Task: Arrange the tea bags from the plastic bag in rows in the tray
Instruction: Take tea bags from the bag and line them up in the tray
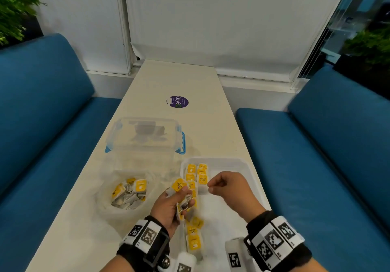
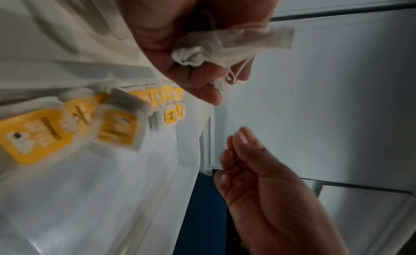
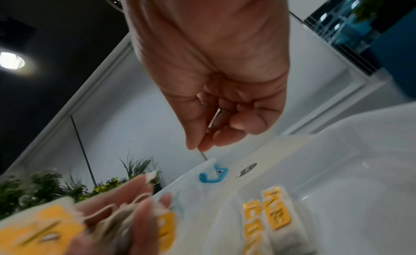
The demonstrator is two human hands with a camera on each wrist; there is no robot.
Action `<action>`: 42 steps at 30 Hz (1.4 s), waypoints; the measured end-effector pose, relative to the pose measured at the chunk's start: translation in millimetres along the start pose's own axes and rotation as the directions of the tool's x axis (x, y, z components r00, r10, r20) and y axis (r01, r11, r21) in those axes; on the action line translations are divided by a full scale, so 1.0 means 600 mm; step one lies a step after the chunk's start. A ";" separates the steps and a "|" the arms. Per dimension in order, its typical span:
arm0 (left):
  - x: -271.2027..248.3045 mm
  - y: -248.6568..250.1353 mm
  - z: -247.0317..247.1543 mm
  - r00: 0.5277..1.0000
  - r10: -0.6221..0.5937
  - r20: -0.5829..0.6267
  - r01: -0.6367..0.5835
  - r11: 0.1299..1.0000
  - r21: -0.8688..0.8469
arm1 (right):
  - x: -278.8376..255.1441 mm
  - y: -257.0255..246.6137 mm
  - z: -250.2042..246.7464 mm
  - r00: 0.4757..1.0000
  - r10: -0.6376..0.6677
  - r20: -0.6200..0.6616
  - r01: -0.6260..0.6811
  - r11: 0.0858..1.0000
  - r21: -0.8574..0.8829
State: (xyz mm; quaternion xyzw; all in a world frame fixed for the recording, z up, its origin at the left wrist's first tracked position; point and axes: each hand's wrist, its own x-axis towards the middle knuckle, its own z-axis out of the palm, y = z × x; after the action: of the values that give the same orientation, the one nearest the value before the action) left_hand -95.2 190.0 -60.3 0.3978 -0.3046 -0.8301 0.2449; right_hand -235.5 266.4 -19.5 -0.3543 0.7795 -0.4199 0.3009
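A white tray lies on the table at the right. Tea bags with yellow tags lie in rows along its left side, down to the near end. Left of it sits a crumpled clear plastic bag with several more tea bags inside. My left hand hovers over the tray's left edge and grips a bunch of tea bags with loose strings. My right hand pinches a thin white sliver beside the second row; it looks like a tea bag's string or edge.
A clear lidded box with blue clips stands behind the plastic bag, and a purple round sticker lies farther back. Blue benches flank the narrow table. The tray's right half is bare.
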 end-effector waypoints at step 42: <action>0.000 -0.023 0.018 0.967 -0.013 0.253 -0.050 0.969 0.243 | 0.026 -0.048 -0.029 0.921 0.086 0.380 0.005 0.973 -0.231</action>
State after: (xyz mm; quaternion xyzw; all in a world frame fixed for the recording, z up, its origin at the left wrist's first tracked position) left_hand -106.1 202.7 -64.7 0.3133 -0.4380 -0.8272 0.1605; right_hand -249.4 250.0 10.9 -0.4461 0.7547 -0.2433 0.4150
